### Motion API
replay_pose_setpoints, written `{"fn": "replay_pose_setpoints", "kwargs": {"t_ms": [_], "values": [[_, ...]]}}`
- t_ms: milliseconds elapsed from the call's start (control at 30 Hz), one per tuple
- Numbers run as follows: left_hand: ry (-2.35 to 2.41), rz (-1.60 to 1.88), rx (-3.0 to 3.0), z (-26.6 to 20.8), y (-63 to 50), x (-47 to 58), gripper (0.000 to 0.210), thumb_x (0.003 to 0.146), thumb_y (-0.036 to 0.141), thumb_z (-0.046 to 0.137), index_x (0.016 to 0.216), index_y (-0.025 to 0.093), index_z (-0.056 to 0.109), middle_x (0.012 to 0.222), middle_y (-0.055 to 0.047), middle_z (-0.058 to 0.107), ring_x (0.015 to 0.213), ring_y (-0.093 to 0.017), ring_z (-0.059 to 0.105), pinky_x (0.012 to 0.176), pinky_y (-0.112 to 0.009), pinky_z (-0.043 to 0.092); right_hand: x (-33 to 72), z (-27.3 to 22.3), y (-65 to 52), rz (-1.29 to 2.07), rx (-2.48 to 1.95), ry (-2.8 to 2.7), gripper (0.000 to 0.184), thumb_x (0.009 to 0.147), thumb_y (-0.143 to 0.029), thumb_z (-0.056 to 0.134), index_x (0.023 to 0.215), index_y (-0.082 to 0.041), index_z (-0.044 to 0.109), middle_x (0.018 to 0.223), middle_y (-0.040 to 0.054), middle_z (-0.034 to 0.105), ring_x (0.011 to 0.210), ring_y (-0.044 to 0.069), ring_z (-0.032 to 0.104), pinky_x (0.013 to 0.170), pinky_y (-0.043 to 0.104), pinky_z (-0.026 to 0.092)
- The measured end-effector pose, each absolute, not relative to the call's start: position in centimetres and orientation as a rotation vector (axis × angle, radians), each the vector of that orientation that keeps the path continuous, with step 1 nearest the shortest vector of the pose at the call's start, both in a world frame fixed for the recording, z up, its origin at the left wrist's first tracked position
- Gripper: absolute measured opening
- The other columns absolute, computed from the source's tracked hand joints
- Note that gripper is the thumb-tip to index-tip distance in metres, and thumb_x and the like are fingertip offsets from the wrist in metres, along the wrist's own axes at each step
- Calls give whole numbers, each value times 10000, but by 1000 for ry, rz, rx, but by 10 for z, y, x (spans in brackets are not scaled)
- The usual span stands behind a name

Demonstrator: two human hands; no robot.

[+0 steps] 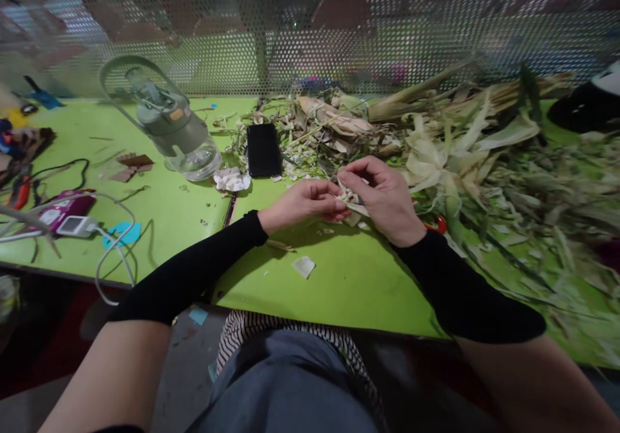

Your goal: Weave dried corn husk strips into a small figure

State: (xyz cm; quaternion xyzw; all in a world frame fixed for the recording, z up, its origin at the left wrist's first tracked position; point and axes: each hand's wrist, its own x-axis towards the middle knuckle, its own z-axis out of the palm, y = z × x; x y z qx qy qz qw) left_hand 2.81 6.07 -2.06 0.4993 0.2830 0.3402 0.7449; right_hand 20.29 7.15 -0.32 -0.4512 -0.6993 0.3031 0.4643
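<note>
Both hands meet over the front middle of the green table. My left hand (307,203) pinches the near end of a pale corn husk piece (356,208) between thumb and fingers. On the other side my right hand (387,200) has thumb and forefinger pressed together at the same small cluster of pale strips; the exact shape between the fingertips is hard to make out. Just right of the right wrist, a red-orange handle (440,225) pokes out from under husks. A loose pale husk scrap (304,266) lies flat below the hands.
Dry husks (445,145) are heaped along the back and right. A black phone (264,150) lies beyond my hands. Leftward stand a clear bottle (179,129) with a green lid, crumpled tissue (231,179), a purple device (65,210) and a white cable (116,245). Perforated metal (310,52) closes the back.
</note>
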Motion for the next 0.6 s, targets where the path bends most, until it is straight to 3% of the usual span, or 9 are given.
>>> {"fn": "replay_pose_setpoints", "kwargs": {"t_ms": [300,600], "values": [[727,877,1064,-24,56,36,287,852,365,782,912,133,626,837,-50,748,766,-115,694,820,-304,540,207,-1,75,887,-1124,-1765,243,890,-463,679,940,-225,685,821,16,688,705,163,580,653,307,478],[808,976,971,-13,61,30,161,884,267,731,862,142,634,747,12,704,690,-78,676,737,-240,539,207,1,73,873,-1093,-1797,184,858,-404,706,825,-226,677,781,12,677,700,165,565,661,314,464]]}}
